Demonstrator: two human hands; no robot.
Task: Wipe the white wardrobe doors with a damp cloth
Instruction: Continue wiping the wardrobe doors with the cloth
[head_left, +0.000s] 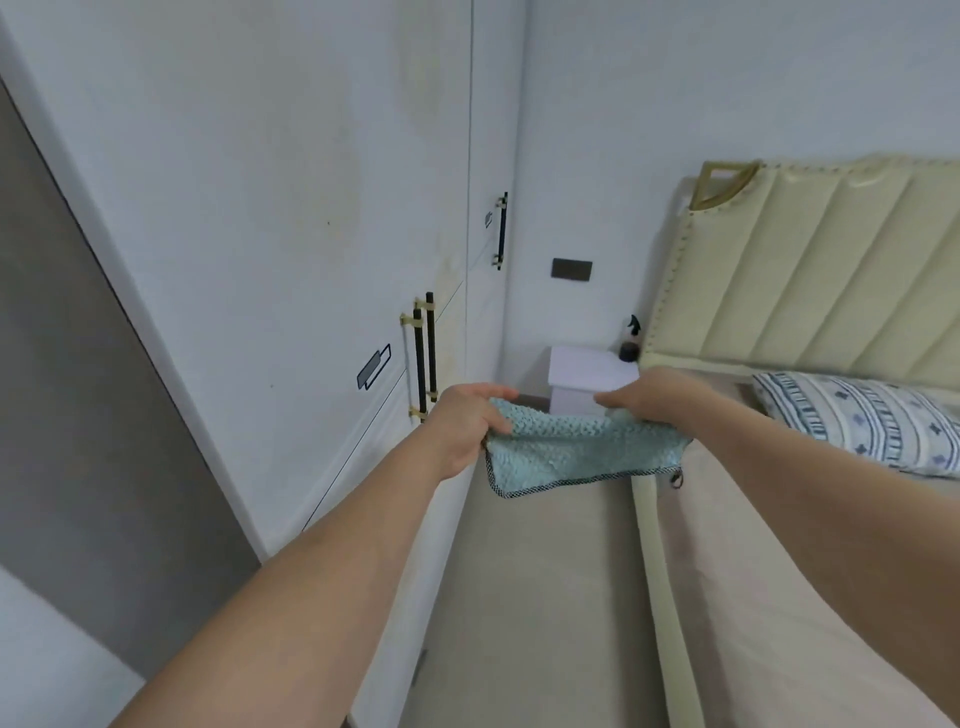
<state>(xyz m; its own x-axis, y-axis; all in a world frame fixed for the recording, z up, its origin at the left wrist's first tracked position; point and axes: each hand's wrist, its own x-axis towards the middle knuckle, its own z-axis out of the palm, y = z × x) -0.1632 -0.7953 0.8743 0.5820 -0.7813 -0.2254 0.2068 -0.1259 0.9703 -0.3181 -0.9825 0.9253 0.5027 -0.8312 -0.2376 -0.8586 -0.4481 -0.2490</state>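
Both forearms reach forward; the left hand (470, 415) and right hand (641, 397) each pinch a top corner of the cloth (571, 452), stretched mid-air above the floor. The doors (270, 234) stand at ten o'clock, untouched. One grip slipping could drop the cloth; the handles (423, 358) could snag it.

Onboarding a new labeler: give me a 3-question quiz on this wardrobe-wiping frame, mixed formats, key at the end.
1. True or false: the cloth is pressed flat against a wardrobe door.
2. Multiple choice: the cloth is held by A) the left hand only, B) the right hand only, C) both hands.
3. Fill in: the spray bottle stands on the white ____ beside the headboard.

Key: 1 false, it hangs in the air between the hands; 2 C; 3 nightstand.
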